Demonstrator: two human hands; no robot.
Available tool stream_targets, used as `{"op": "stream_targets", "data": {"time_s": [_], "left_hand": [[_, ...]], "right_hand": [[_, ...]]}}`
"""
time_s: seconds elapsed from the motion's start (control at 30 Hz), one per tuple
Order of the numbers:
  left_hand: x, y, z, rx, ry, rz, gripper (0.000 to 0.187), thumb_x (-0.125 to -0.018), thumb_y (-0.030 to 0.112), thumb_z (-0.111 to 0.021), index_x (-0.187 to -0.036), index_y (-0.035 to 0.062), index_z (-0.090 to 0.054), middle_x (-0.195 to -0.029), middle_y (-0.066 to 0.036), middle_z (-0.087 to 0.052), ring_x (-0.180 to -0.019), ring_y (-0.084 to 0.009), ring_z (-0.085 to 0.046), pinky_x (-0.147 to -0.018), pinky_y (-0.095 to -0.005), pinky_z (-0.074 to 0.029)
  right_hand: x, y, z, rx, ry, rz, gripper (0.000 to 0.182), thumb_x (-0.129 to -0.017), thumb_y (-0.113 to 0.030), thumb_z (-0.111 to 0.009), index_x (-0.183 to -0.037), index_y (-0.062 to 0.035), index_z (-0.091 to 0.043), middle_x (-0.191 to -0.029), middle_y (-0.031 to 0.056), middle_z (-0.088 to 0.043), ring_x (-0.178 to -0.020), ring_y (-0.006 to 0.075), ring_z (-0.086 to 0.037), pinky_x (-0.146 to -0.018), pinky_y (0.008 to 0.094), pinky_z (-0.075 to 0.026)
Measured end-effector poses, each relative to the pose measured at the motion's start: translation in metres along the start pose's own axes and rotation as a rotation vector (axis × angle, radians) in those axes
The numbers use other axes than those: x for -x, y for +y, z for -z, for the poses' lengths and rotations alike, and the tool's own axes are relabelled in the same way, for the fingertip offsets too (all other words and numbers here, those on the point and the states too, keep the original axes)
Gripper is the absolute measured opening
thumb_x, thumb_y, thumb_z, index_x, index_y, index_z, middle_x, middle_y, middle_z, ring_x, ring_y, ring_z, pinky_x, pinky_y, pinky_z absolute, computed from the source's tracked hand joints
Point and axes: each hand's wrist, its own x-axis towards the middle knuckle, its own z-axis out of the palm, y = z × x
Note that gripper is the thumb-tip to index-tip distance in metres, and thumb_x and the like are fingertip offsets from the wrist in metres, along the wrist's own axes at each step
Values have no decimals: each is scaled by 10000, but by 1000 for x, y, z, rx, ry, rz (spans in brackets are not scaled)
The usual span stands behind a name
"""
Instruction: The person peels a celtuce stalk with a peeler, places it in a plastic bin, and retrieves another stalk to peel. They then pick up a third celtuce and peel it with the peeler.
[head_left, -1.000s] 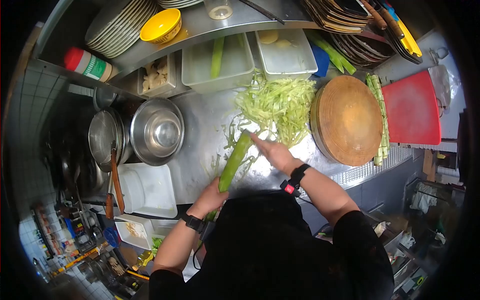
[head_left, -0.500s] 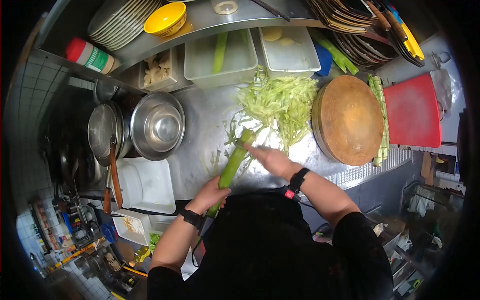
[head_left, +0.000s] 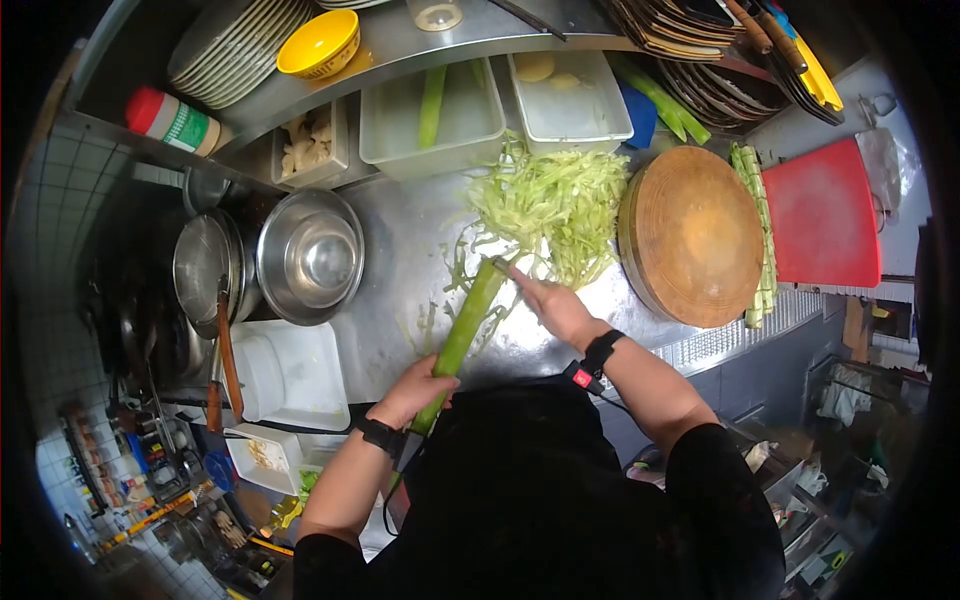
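Observation:
My left hand (head_left: pixel 412 392) is wrapped round the lower part of a long green stalk (head_left: pixel 463 330), which slants up and to the right over the steel counter (head_left: pixel 385 240). At the stalk's upper end, my right hand (head_left: pixel 553 308) is closed on a small peeler (head_left: pixel 505 267), whose details are hard to make out. Dark green peel strips (head_left: pixel 460 262) lie on the counter around the upper stalk. Behind them is a heap of pale green shavings (head_left: pixel 560 205).
A round wooden board (head_left: pixel 695 235) stands right of the shavings, beside a red board (head_left: pixel 822 215). Metal bowls (head_left: pixel 312 255) are at the left, above a white tub (head_left: pixel 322 365). Plastic bins (head_left: pixel 433 155) line the back under a shelf (head_left: pixel 460 55).
My right hand has shifted slightly right and down, with the peeler now at the stalk's tip. The view has moved slightly. My left hand keeps its hold.

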Motion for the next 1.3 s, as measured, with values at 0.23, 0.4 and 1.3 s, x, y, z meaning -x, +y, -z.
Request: {"op": "stream_targets", "data": {"time_s": [0.23,0.4,1.3], "left_hand": [[3,12,-3,-3,73,26,685,-956,137,-675,-1572,87,-381,-826,-49,-623,-598,-145,-605,-543,-325,-540],[6,25,-16,-388,181,-4,798,-978,185,-672,-1658,154,-254,-789,-104,-666,-520,-172,-610,-503,-338,-529],[18,36,-18,-496,182,52,772,-970,195,-674,-1636,111,-292,-880,-171,-702,-603,-216,-676,-557,-373,-563]], "right_hand": [[10,-32,-21,-15,8,192,615,-996,-95,-590,-1580,-228,-449,-835,182,-631,-764,381,-675,-688,474,-569],[-7,-29,-18,99,36,399,680,-963,-60,-577,-1600,-238,-421,-815,171,-646,-741,365,-675,-674,472,-566],[-29,9,8,204,-117,-163,556,-1053,-218,-550,-1594,-227,-423,-918,229,-726,-824,408,-712,-741,500,-569]]}}
